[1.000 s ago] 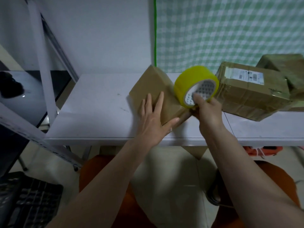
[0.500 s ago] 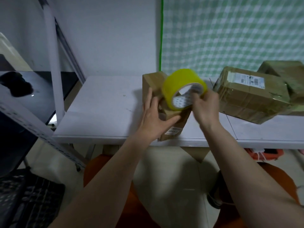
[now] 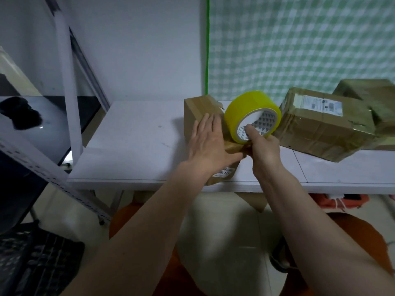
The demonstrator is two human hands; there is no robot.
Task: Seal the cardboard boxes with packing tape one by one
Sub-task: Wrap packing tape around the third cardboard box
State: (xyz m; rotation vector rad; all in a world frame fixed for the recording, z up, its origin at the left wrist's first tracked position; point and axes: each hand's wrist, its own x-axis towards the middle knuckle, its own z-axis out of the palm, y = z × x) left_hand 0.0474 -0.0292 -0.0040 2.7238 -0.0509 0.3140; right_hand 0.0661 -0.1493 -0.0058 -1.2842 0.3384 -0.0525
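On the bench (image 3: pixel 132 146), two boxes (image 3: pixel 320 124) at right look already taped. The small box (image 3: pixel 198 110) is mid-sealing: left hand (image 3: pixel 210 144) presses flat on it, right hand (image 3: pixel 264 146) grips the tape roll (image 3: pixel 248 110) atop it.

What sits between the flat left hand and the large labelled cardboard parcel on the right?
In the head view, the yellow packing tape roll, gripped by the right hand, sits between the left hand and the large labelled cardboard parcel.
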